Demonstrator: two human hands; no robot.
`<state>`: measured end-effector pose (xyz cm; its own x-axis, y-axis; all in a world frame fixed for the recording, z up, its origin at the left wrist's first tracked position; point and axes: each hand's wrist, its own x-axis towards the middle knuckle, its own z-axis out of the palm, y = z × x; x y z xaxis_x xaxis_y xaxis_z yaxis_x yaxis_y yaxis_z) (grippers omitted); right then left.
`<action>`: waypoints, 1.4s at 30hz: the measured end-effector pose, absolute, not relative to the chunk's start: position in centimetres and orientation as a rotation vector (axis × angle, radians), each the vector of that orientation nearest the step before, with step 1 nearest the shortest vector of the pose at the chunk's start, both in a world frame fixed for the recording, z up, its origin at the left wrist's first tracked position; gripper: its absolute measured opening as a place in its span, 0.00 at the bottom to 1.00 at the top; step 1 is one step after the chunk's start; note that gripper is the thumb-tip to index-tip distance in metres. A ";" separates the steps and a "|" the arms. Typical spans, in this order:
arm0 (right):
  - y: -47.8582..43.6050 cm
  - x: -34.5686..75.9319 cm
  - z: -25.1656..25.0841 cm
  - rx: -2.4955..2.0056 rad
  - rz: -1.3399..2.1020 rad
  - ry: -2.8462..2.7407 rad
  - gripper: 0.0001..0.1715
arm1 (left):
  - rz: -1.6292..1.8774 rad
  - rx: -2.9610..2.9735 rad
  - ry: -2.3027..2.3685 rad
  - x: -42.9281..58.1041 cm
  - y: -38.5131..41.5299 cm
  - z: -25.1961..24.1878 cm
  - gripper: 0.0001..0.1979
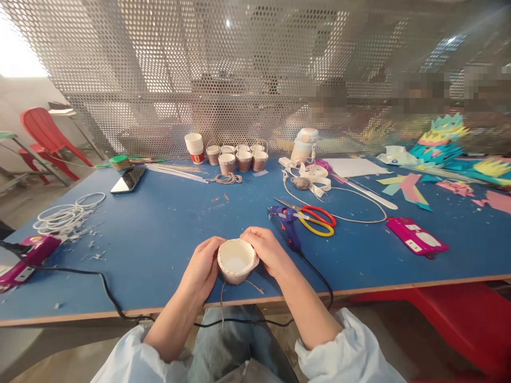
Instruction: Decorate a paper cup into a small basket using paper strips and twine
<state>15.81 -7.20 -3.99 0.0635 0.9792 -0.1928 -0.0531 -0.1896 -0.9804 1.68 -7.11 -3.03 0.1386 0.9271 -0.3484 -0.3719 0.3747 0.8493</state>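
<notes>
A paper cup (235,275) wrapped in brown twine is held upright near the table's front edge, its pale inside facing up. My left hand (204,264) closes round its left side. Round the right side and rim curl the fingers of my right hand (266,247). Loose ends of twine (222,303) hang from the cup, one dropping past the table edge. To the right of my right hand lies a blue glue gun (288,223), with red and yellow handled scissors (319,221) against it.
At the back stand several twine-wrapped cups (227,164) and a paper cup stack (194,148). A phone (128,180) and coiled white cord (64,215) lie left. Purple power strips (417,236) sit at both sides; a black cable (107,292) crosses the front edge. A bottle (305,143) stands behind.
</notes>
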 end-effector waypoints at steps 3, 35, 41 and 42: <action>-7.2 15.9 -4.1 -1.358 1.304 -1.022 0.13 | 1.056 0.700 1.016 1.6 -7.2 -3.4 0.10; -8.7 17.3 -3.8 -1.506 1.199 -1.286 0.11 | 1.036 1.503 1.056 0.6 -9.7 -6.4 0.37; -10.4 16.4 -1.4 -1.439 0.515 -1.553 0.13 | 1.019 1.512 1.032 0.7 -9.5 -6.0 0.33; -10.7 15.9 -1.1 -1.375 0.408 -1.622 0.13 | 1.015 1.519 1.030 0.6 -9.5 -5.9 0.32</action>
